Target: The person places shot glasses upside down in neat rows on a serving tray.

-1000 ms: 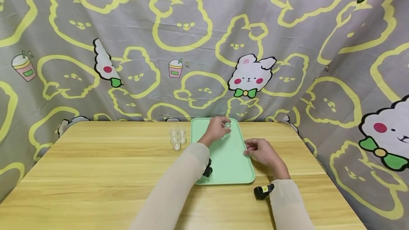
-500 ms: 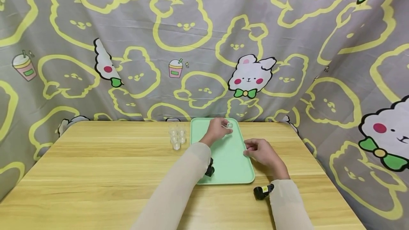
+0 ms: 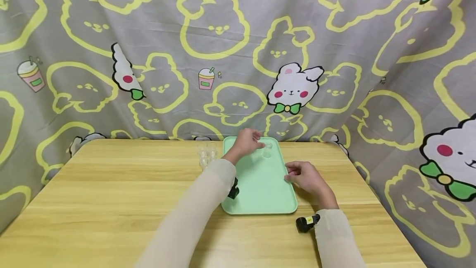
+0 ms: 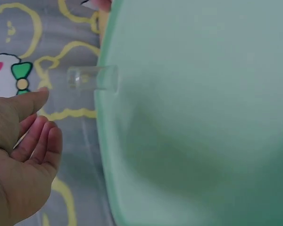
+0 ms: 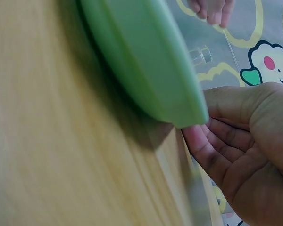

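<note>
A small clear shot glass (image 3: 267,151) stands upright near the far right corner of a pale green tray (image 3: 260,189). My left hand (image 3: 246,142) is just left of this glass, its fingers loosely bent and holding nothing. In the left wrist view a gap shows between that hand (image 4: 28,146) and the glass (image 4: 93,78). My right hand (image 3: 306,179) holds the tray's right edge. The right wrist view shows the thumb against the rim of the tray (image 5: 146,61) and the fingers of this hand (image 5: 245,146) below it.
Several more clear shot glasses (image 3: 207,154) stand close together on the wooden table (image 3: 122,193), left of the tray. A grey patterned curtain (image 3: 238,65) hangs right behind the table's far edge. Black wrist cameras sit at both sleeves.
My left hand has let go of the shot glass and moved a little left and back from it. The glass now stands alone on the tray. My right hand stays at the tray's edge.
</note>
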Motion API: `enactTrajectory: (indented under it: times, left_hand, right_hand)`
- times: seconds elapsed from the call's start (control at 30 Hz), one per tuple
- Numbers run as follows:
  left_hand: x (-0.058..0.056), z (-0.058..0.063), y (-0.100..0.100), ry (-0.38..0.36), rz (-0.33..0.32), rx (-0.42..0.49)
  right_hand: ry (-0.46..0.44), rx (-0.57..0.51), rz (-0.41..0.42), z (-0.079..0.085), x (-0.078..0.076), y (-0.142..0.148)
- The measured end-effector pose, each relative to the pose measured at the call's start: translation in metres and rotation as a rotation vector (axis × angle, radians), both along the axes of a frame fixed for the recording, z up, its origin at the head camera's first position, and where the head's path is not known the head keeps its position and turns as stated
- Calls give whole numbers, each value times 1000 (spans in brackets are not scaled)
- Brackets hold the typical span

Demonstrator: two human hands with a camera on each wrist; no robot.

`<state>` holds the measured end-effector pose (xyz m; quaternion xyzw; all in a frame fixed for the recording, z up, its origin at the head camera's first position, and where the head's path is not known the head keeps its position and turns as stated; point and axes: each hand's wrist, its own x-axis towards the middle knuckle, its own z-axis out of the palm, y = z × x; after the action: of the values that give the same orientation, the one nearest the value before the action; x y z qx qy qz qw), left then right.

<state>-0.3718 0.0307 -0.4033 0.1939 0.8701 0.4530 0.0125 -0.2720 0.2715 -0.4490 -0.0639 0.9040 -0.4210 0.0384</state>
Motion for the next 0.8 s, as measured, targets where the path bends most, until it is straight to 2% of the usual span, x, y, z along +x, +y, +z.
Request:
enactTrajectory:
  times: [0.13, 0.27, 0.37, 0.67, 0.8]
  left_hand:
    - [2, 17, -16, 73, -39, -36]
    - [5, 29, -33, 100, -56, -41]
    - [6, 33, -45, 107, -73, -53]
    - [9, 42, -92, 188, -113, -184]
    - [10, 45, -113, 210, -126, -210]
  right_hand:
    - [-4, 0, -9, 0, 0, 0]
    - [-1, 1, -12, 1, 0, 0]
    - [1, 1, -12, 1, 0, 0]
    - [-7, -9, -15, 1, 2, -2]
    - [-2, -12, -13, 2, 3, -1]
